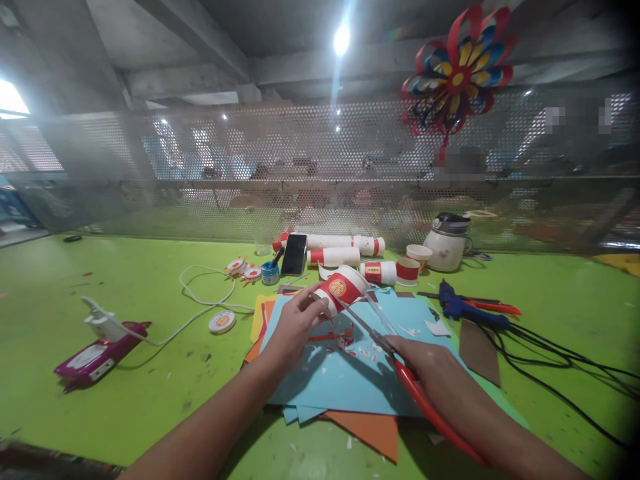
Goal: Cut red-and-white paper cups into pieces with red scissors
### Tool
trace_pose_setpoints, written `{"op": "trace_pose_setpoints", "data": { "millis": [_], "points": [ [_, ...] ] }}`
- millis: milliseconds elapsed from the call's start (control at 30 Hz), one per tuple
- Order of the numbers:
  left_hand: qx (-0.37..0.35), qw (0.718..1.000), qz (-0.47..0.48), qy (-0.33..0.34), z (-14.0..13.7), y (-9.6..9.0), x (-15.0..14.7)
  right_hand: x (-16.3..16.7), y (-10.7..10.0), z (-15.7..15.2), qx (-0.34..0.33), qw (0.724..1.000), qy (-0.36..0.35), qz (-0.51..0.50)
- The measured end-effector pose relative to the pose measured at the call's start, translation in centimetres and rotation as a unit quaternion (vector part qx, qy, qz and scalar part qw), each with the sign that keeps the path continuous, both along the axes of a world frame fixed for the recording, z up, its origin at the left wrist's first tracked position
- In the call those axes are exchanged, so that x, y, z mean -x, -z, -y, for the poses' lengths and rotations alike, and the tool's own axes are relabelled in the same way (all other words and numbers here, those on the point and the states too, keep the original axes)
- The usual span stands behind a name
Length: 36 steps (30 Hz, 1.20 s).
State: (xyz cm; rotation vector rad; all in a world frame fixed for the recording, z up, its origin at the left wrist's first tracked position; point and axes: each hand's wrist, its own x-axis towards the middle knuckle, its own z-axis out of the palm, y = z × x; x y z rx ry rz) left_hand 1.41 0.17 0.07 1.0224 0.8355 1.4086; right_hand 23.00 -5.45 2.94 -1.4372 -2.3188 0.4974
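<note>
cup (345, 289) looks mostly uncut above scraps (346, 337), your left hand (299, 321) pinching it, your right hand (426, 363) closed round open scissors (385, 343).

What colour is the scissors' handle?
The scissors' handle is red, showing best in the head view.

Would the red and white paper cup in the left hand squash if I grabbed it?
The red and white paper cup would probably squash if squeezed hard, since its wall looks thin. Freed from the left hand, it might roll, as its body is round.
</note>
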Motion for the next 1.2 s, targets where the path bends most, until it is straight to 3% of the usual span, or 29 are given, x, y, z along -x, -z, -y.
{"op": "trace_pose_setpoints", "data": {
  "millis": [133,267,667,1200],
  "points": [
    [0.023,0.998,0.038,0.043,-0.1,-0.2,0.3,-0.4,1.0,-0.6,-0.009,1.0,0.003,0.016],
    [0.016,0.999,0.032,0.039,0.0,-0.2,0.2,-0.7,1.8,-0.8,-0.009,1.0,-0.003,0.019],
    [-0.021,0.999,-0.041,-0.001,0.2,0.2,0.0,0.1,0.5,-0.2,0.016,1.0,-0.003,-0.017],
    [0.022,0.999,0.036,0.007,0.1,-0.4,0.1,0.0,0.8,-0.4,-0.001,1.0,0.003,0.001]
  ]
}}
